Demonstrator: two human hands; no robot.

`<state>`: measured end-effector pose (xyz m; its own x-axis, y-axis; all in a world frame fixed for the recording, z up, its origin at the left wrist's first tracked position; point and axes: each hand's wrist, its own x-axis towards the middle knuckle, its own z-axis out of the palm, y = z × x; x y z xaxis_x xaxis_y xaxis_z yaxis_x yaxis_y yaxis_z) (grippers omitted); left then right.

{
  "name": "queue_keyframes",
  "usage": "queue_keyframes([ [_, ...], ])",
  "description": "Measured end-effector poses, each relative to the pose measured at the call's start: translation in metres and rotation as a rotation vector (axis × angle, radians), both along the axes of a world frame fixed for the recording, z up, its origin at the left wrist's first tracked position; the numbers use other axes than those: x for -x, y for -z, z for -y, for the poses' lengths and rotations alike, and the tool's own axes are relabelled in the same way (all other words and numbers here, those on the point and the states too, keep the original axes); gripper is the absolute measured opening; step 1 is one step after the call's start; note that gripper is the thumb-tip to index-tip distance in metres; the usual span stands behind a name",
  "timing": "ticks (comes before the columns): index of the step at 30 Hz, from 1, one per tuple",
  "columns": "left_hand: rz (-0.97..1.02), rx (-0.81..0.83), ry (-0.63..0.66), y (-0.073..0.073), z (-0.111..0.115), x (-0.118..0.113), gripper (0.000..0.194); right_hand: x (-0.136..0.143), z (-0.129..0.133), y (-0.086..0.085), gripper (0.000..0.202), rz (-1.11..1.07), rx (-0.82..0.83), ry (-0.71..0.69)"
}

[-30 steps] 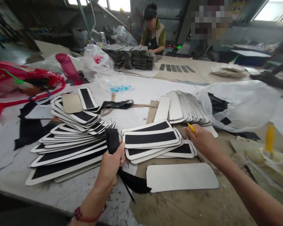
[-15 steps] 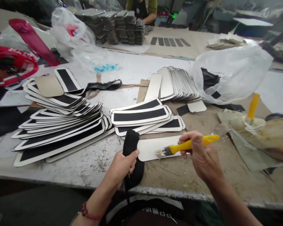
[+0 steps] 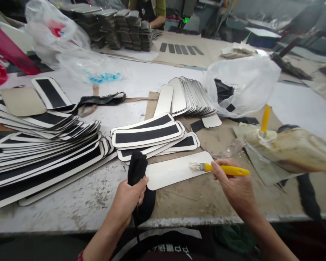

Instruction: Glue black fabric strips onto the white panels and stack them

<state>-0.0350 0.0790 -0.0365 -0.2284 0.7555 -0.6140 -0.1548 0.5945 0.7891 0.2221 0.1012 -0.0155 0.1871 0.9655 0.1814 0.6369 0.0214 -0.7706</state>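
- Left hand (image 3: pixel 132 195): fingers clamped on black fabric strip (image 3: pixel 137 169); likely soft.
- Right hand (image 3: pixel 235 186): fingers closed round yellow-handled paintbrush (image 3: pixel 235 170); probably light.
- White panel (image 3: pixel 174 171): likely stiff; edge-hold best.

Brush (image 3: pixel 235 170) partly behind right fingers (image 3: pixel 220 173)

Stacks of grey flat pieces (image 3: pixel 125 32) stand on a far table (image 3: pixel 212 40), with a co-worker (image 3: pixel 148 12) in a dark apron and olive sleeve just behind them. To the stacks' right, six dark strips (image 3: pixel 180 49) lie in a row; to their left sits a clear bag (image 3: pixel 70 38) showing red, and farther left, a magenta object (image 3: pixel 13 47).
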Motion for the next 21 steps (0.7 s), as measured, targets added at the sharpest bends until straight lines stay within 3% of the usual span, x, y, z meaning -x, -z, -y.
queue_keyframes([
  [9, -0.127, 0.033, 0.055, 0.003, 0.000, 0.001, 0.048, -0.028, -0.016, -0.008, 0.011, 0.362, -0.298, -0.076],
  [14, -0.100, 0.068, 0.025, 0.000, -0.002, 0.000, 0.045, -0.001, -0.002, -0.004, 0.006, 0.386, -0.333, -0.194],
  [18, -0.063, 0.067, 0.041, 0.004, -0.001, 0.002, 0.045, 0.053, 0.020, -0.004, 0.010, 0.102, -0.275, -0.354],
  [21, -0.064, 0.030, 0.022, 0.007, 0.002, 0.010, 0.050, 0.079, 0.029, -0.012, 0.013, -0.207, -0.208, -0.357],
])
